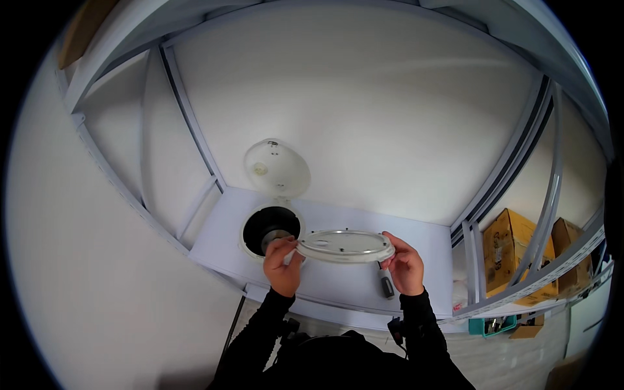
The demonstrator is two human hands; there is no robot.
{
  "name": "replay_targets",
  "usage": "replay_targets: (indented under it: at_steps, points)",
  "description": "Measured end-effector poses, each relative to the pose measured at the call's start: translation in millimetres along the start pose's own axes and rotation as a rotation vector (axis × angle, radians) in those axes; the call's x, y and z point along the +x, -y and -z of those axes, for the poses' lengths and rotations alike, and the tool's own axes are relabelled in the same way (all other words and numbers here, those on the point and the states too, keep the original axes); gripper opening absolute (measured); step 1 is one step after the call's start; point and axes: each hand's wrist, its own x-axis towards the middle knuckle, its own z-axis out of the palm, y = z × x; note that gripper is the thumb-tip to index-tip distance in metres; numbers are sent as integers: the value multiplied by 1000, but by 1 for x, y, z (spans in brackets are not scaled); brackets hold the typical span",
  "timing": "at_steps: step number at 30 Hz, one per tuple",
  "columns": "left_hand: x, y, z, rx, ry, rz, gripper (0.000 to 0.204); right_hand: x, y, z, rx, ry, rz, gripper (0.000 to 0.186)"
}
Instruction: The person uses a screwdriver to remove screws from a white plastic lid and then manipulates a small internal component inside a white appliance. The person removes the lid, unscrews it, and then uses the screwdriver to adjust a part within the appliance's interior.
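Both my hands hold a round white lid-like disc with a shiny rim (pixel 346 243) and small dark spots around its edge, nearly level above the table. My left hand (pixel 282 266) pinches its left edge. Its right edge is gripped by the fingers of my right hand (pixel 404 265). Just behind my left hand stands a white round appliance like a rice cooker (pixel 242 229); its inside is black, with a metallic piece at the bottom. Its white lid (pixel 286 170) is swung up. Under the disc, near my right hand, lies a tool with a dark grey handle (pixel 387 286), perhaps a screwdriver.
The white table (pixel 325 286) backs onto a pale wall. Grey frame posts (pixel 188 117) rise at both sides, with curved-looking bars overhead. At the right are cardboard boxes (pixel 508 250) on a shelf and a teal bin (pixel 492 325) of small parts below.
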Motion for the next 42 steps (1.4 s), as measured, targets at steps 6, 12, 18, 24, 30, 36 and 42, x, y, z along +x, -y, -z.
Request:
replay_targets:
  at_steps: [6, 12, 18, 24, 30, 36, 42]
  points:
    - [35, 6, 35, -67, -194, 134, 21, 25, -30, -67, -480, -47, 113, 49]
    - [78, 45, 76, -26, -186, 151, 20, 79, -53, -120, -931, -155, 460, 30]
    - [128, 99, 110, -35, -92, 256, 20, 130, -97, -149, -809, -295, 394, 24]
    - [167, 152, 115, -141, 27, 399, 21, 165, -110, -179, -807, -412, 515, 23]
    - [175, 188, 108, -134, 137, 442, 22, 175, -116, -203, -1069, -470, 580, 48]
    - [172, 210, 95, -189, 177, 453, 21, 178, -127, -204, -1034, -481, 556, 60]
    - [173, 226, 93, -164, 218, 454, 19, 181, -141, -205, -945, -510, 514, 64]
